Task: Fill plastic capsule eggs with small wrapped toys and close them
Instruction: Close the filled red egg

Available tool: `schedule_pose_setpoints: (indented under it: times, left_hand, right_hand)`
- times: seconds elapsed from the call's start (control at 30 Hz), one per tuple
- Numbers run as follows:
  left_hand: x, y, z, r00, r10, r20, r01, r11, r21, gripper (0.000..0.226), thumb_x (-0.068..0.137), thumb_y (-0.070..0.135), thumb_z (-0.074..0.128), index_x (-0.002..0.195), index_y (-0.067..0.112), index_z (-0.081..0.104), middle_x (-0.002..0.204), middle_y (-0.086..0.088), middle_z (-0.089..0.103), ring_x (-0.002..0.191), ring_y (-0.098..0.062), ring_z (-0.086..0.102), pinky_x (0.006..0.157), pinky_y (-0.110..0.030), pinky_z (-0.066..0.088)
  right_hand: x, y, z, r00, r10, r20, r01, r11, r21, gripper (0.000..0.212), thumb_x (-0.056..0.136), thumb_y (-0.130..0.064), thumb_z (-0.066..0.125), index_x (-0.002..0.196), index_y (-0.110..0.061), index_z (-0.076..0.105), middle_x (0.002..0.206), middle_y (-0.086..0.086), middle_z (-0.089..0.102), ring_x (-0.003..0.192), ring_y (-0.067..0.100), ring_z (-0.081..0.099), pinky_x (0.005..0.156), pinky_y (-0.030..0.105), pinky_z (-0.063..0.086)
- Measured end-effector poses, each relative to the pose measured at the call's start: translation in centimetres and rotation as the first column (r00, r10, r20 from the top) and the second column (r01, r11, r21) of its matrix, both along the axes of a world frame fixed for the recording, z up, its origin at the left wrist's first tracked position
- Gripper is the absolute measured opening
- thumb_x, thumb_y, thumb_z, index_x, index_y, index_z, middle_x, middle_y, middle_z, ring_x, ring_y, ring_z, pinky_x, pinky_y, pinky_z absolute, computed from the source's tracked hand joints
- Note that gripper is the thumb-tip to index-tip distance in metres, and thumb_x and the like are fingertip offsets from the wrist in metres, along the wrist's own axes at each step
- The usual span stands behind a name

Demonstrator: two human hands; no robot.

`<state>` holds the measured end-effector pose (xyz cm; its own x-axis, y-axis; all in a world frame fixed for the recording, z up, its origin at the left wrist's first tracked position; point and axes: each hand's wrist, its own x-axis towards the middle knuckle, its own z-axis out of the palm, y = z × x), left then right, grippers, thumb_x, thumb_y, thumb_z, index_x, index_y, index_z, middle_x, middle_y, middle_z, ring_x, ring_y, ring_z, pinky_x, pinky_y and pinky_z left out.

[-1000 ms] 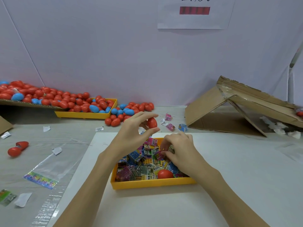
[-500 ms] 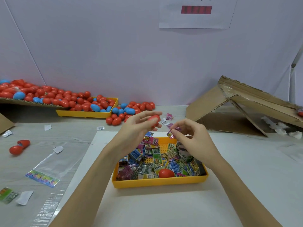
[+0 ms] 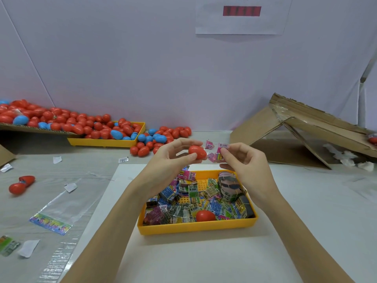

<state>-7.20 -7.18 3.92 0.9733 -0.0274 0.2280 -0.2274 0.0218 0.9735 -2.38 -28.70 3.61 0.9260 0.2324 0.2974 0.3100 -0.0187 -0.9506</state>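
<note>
Change: your right hand (image 3: 244,160) has come up from the yellow tray (image 3: 195,228), pinching a pink toy pack (image 3: 219,155) | left hand (image 3: 171,160) grips the red egg (image 3: 196,152), frame middle | next: pack goes in.

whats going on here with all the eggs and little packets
A person is filling capsule eggs. The left hand holds a red egg above the yellow tray of wrapped toys, while the right hand pinches a pink wrapped toy right beside it. Another red egg lies in the tray. Piles of red and blue eggs wait at the back left.
</note>
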Motion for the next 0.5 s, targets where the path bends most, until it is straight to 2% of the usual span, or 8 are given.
schedule_pose_setpoints:
  times: [0.07,0.1,0.17,0.2,0.33,0.5]
  left_hand:
    - [-0.04,-0.16,-0.01,1.0,-0.006,0.005,0.006,0.999,-0.041,0.027,0.093,0.032,0.073,0.118,0.022,0.074,0.119,-0.005,0.074,0.113,-0.025,0.072,0.1,-0.034,0.056]
    - [-0.09,-0.22,-0.03,1.0,0.01,0.025,-0.009,1.0,-0.025,0.024,0.093,0.032,0.073,0.115,0.022,0.074,0.117,-0.004,0.075,0.111,-0.023,0.073,0.095,-0.029,0.057]
    - [-0.2,-0.3,-0.09,0.996,0.048,0.073,-0.052,0.997,0.051,0.025,0.095,0.024,0.074,0.119,0.023,0.071,0.117,0.001,0.075,0.108,-0.018,0.073,0.09,-0.019,0.055]
    - [-0.18,-0.3,-0.14,0.995,0.052,0.089,-0.059,0.995,0.081,0.032,0.094,0.02,0.075,0.124,0.024,0.067,0.119,0.003,0.074,0.11,-0.017,0.073,0.09,-0.019,0.055]
    - [-0.08,-0.44,-0.16,0.996,0.029,0.086,-0.041,0.988,0.146,0.054,0.092,0.012,0.077,0.138,0.026,0.053,0.122,0.001,0.073,0.113,-0.021,0.071,0.097,-0.032,0.058]
    - [-0.24,-0.87,-0.21,0.997,0.038,0.073,-0.053,0.975,0.216,0.043,0.093,0.018,0.075,0.132,0.024,0.056,0.122,0.004,0.069,0.108,-0.016,0.073,0.097,-0.04,0.059]
  right_hand:
    - [-0.03,0.05,-0.02,0.999,0.032,-0.023,-0.031,0.999,0.044,0.011,0.097,-0.017,0.07,0.106,-0.01,0.073,0.091,0.004,0.08,0.085,0.02,0.078,0.077,0.03,0.064]
    - [-0.08,0.08,-0.05,0.999,0.04,-0.023,-0.039,0.998,0.043,0.011,0.097,-0.015,0.07,0.106,-0.01,0.073,0.089,0.004,0.08,0.084,0.02,0.078,0.075,0.028,0.063]
    - [-0.15,0.15,-0.12,0.999,0.043,-0.021,-0.042,0.999,0.022,0.013,0.097,-0.015,0.071,0.108,-0.009,0.073,0.087,0.003,0.079,0.08,0.019,0.077,0.072,0.025,0.061]
    - [-0.16,0.16,-0.17,0.999,0.042,-0.021,-0.042,0.999,0.012,0.014,0.096,-0.016,0.071,0.108,-0.009,0.073,0.085,0.002,0.079,0.079,0.018,0.076,0.07,0.024,0.06]
    - [-0.16,0.15,-0.4,0.999,0.015,0.03,-0.014,0.999,-0.044,0.013,0.097,-0.019,0.071,0.104,-0.01,0.075,0.08,0.0,0.078,0.07,0.012,0.071,0.064,0.022,0.058]
    - [-0.1,0.3,-0.51,0.99,-0.001,0.144,0.024,0.987,-0.157,0.009,0.096,-0.027,0.07,0.1,-0.02,0.075,0.08,-0.003,0.076,0.07,0.013,0.071,0.07,0.028,0.061]
